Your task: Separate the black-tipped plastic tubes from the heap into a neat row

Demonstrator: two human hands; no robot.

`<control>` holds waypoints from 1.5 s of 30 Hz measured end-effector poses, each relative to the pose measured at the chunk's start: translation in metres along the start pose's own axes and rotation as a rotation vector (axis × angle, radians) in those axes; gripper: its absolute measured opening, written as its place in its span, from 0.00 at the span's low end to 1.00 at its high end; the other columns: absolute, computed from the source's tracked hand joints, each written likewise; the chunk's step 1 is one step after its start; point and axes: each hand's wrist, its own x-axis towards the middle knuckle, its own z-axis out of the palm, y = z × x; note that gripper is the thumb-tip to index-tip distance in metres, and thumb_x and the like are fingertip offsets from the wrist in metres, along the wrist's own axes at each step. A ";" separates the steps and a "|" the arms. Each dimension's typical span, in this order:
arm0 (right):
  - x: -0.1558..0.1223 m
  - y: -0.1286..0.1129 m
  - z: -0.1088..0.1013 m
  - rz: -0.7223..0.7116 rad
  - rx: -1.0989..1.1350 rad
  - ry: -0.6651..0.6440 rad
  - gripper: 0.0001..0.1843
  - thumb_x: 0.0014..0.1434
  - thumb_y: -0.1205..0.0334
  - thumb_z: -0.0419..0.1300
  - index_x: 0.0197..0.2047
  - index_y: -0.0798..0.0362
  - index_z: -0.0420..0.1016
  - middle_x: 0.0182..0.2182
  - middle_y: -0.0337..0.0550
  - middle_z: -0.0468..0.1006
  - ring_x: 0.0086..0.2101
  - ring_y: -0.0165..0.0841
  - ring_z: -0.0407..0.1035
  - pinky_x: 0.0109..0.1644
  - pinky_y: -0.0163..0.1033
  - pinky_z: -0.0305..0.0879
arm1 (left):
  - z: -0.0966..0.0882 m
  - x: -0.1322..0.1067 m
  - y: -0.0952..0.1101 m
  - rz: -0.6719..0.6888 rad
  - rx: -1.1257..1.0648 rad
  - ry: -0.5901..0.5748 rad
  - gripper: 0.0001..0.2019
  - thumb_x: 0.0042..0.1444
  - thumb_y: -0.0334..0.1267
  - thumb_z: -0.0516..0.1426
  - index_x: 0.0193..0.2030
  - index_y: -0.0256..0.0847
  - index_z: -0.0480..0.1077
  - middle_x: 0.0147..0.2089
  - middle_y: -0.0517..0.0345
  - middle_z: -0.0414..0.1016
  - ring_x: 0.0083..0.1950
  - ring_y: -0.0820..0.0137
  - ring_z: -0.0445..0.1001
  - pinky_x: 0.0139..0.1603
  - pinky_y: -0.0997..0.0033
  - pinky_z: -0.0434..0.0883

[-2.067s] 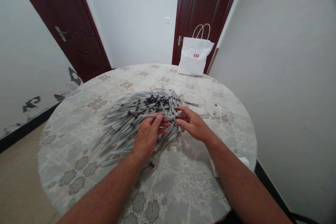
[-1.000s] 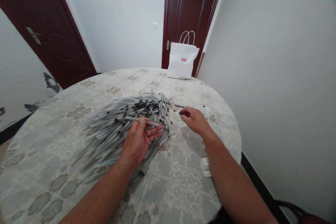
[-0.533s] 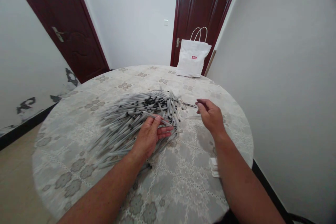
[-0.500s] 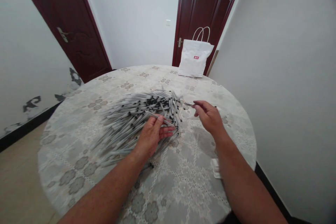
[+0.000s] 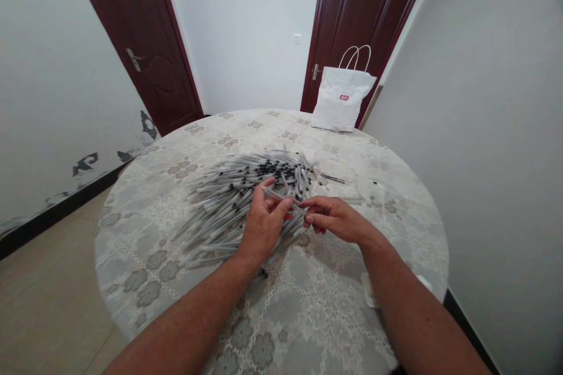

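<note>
Both forearms reach in from the near edge, the right one passing over a mostly hidden white object [image 5: 368, 290] on the lace-patterned tablecloth [image 5: 321, 304]. The left hand [image 5: 266, 220], angled up and inward, pinches a grey pen barrel [image 5: 275, 194] between thumb and fingers, slanting down toward the right. The right hand [image 5: 332, 218] lies nearly level, thumb and forefinger closed on its lower end; any smaller part there is too small to make out. Just beneath and beyond spreads a heap of black-ended pen barrels [image 5: 220, 217], with thin dark rods [image 5: 333, 177] beside it. Farther off stands a white paper bag [image 5: 341, 108].
</note>
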 end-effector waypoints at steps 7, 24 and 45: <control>0.003 0.000 0.004 -0.034 -0.044 -0.005 0.14 0.65 0.55 0.61 0.49 0.53 0.77 0.34 0.41 0.80 0.27 0.26 0.70 0.29 0.31 0.65 | -0.003 0.005 0.008 0.021 0.005 0.078 0.45 0.58 0.42 0.64 0.75 0.49 0.42 0.38 0.57 0.81 0.35 0.65 0.82 0.40 0.61 0.81; -0.008 -0.006 -0.014 -0.060 -0.258 0.028 0.11 0.66 0.59 0.58 0.47 0.53 0.78 0.33 0.41 0.81 0.31 0.29 0.72 0.36 0.34 0.68 | -0.007 0.008 0.009 0.092 0.011 0.160 0.37 0.59 0.43 0.62 0.71 0.45 0.51 0.40 0.54 0.80 0.41 0.63 0.82 0.38 0.62 0.82; -0.039 -0.005 -0.072 0.153 -1.091 0.289 0.09 0.60 0.67 0.58 0.38 0.53 0.81 0.37 0.46 0.82 0.38 0.36 0.73 0.44 0.37 0.63 | -0.009 0.013 0.010 0.107 -0.047 0.207 0.41 0.60 0.43 0.62 0.74 0.44 0.44 0.43 0.51 0.80 0.40 0.65 0.81 0.34 0.68 0.81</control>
